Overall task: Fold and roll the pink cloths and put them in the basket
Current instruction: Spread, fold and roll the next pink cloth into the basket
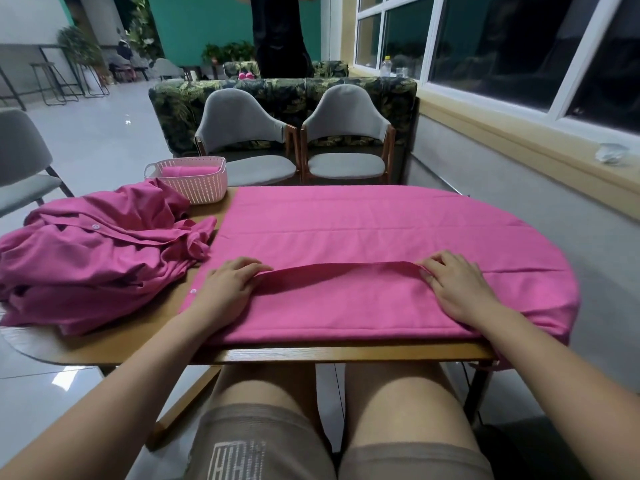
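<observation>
Cloth (381,230) lies spread flat on the bench (138,337), its near hem turned over into a first narrow fold. Left hand (225,289) and right hand (457,289) each pinch one end of it, fingers curled. We'd keep both ends level and roll tight toward 12 o'clock. Pile (97,258) at 9 o'clock; basket (194,188) at 10 o'clock, one roll (188,170) inside.

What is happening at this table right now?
A seated person is folding a pink cloth spread flat on the table. The left hand and right hand each hold one end of a narrow fold near the front edge. A pile of pink cloths waits at the left, and one rolled cloth already lies in the basket.
</observation>
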The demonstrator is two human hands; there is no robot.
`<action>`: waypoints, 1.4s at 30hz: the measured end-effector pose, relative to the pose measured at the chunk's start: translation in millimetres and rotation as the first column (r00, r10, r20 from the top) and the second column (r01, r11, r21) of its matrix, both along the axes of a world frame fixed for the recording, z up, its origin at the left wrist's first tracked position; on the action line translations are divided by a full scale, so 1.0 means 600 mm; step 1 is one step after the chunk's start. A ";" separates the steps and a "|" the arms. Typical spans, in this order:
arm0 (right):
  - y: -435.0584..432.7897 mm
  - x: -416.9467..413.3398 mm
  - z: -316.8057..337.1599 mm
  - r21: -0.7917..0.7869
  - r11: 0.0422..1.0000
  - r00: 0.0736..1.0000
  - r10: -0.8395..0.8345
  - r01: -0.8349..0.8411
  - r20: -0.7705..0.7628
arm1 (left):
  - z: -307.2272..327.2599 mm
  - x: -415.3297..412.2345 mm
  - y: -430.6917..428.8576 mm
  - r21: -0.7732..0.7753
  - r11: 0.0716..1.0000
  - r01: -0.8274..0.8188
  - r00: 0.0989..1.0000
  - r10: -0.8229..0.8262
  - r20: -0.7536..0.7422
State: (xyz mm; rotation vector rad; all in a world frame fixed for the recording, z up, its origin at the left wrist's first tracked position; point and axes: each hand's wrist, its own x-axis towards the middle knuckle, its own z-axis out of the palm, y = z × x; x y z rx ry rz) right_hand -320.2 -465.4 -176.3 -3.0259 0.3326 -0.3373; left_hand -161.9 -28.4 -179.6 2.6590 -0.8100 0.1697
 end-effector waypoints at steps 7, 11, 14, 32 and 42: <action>0.005 -0.014 -0.001 0.077 0.997 1.000 0.000 0.000 0.000 | -0.006 -0.005 0.002 -0.009 1.000 -0.011 1.000 0.010 -0.026; 0.012 -0.046 -0.005 0.116 0.993 1.000 0.009 -0.011 0.018 | -0.008 -0.032 0.017 -0.035 0.999 0.012 0.999 -0.014 -0.047; 0.019 -0.084 -0.011 0.141 0.990 0.999 0.015 -0.018 0.029 | -0.012 -0.064 0.036 -0.031 0.999 0.021 0.998 -0.023 -0.065; 0.047 -0.141 0.042 0.297 0.929 0.942 0.125 -0.221 0.310 | 0.045 -0.105 0.056 -0.153 0.985 0.079 0.990 -0.060 0.124; -0.012 0.049 0.006 0.235 0.971 0.998 -0.057 0.048 0.031 | 0.011 0.061 -0.022 0.001 0.999 0.037 0.995 -0.037 0.096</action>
